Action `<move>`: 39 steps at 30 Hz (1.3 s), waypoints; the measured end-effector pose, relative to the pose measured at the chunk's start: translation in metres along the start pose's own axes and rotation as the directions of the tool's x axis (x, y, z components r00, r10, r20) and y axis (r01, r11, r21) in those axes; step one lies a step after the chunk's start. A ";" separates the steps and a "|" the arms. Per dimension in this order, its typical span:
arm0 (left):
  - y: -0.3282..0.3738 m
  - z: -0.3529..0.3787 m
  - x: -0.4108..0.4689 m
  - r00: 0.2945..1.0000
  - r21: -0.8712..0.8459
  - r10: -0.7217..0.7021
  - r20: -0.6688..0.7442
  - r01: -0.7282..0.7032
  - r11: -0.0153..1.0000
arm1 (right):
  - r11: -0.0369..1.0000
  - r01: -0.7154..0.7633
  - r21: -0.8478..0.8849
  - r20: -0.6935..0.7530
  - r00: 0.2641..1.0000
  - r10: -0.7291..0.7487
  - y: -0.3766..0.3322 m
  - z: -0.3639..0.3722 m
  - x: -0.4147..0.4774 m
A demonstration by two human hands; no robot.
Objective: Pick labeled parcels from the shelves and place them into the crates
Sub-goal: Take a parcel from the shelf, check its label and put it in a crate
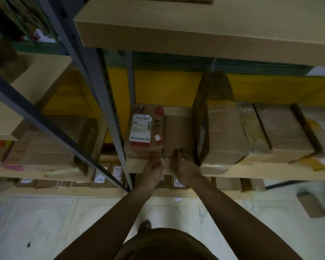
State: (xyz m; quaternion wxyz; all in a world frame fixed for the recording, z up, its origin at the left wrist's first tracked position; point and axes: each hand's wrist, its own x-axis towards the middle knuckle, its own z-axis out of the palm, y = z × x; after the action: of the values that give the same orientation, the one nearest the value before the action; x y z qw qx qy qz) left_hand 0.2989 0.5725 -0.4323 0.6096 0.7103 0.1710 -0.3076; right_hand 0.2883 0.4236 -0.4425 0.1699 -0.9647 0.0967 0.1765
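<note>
You have one view, from the wide-angle camera worn on your head. It faces forward and steeply down along the front of the shelving. The upper shelf board (195, 34) fills the top of the frame, the middle shelf (270, 171) crosses the centre, and the floor (45, 222) spreads along the bottom. Your forearms run up from the lower edge to your left hand (154, 169) and right hand (184, 164) at mid-frame, near the lens. The grey upright (109, 102) slants across the left half, and the frame's edges are blurred.
</note>
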 end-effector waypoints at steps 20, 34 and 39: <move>-0.036 0.023 -0.033 0.995 -0.114 -0.042 -0.095 0.031 0.993 | 0.953 0.238 -0.185 -0.253 0.926 -0.281 0.029 0.025 -0.083; -0.005 0.007 -0.048 0.999 -0.331 0.039 0.020 -0.030 0.943 | 0.875 0.468 0.126 -0.497 0.793 -0.353 0.007 -0.106 -0.105; -0.002 0.007 -0.054 0.995 -0.468 0.089 0.048 -0.056 0.882 | 0.863 0.466 0.194 -0.512 0.799 -0.316 0.003 -0.130 -0.111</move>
State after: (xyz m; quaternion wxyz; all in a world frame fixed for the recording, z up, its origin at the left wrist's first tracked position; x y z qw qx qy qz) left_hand 0.2552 0.5735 -0.3994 0.7789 0.5380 0.1926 -0.2584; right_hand 0.2254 0.3877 -0.2874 0.3243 -0.9379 -0.0428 -0.1160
